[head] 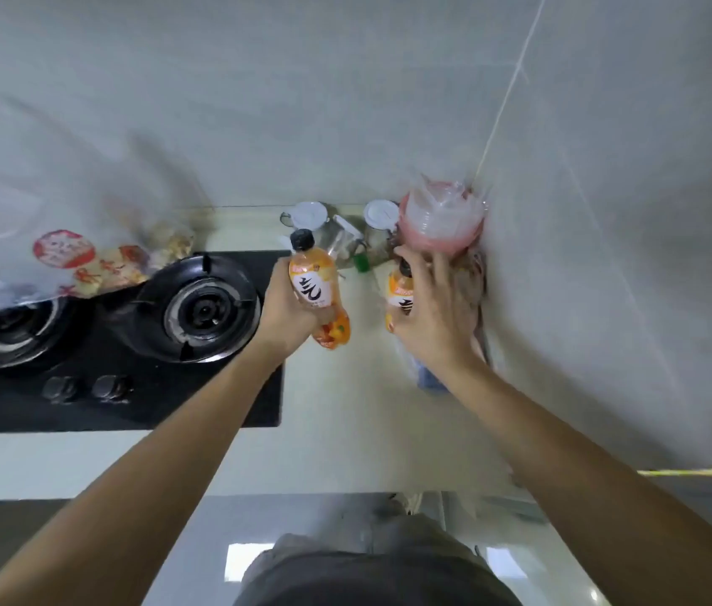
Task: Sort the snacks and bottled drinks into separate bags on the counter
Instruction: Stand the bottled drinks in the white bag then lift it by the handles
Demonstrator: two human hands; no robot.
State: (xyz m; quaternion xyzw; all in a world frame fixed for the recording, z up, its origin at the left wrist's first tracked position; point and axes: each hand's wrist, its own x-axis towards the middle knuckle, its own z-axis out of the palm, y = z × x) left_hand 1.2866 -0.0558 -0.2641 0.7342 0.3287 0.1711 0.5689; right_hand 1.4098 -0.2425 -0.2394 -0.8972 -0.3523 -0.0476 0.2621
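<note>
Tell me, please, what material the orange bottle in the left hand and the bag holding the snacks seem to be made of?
Orange bottle in the left hand: likely clear plastic, glossy, with a printed label and black cap. Snack bag: thin see-through plastic film; the packets show through it.

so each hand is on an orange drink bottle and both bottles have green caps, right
Not quite. The head view shows the left hand holding one orange bottle and the right hand on a second orange bottle, but the caps are black, not green. The only green thing is a small object on the counter behind them.
</note>
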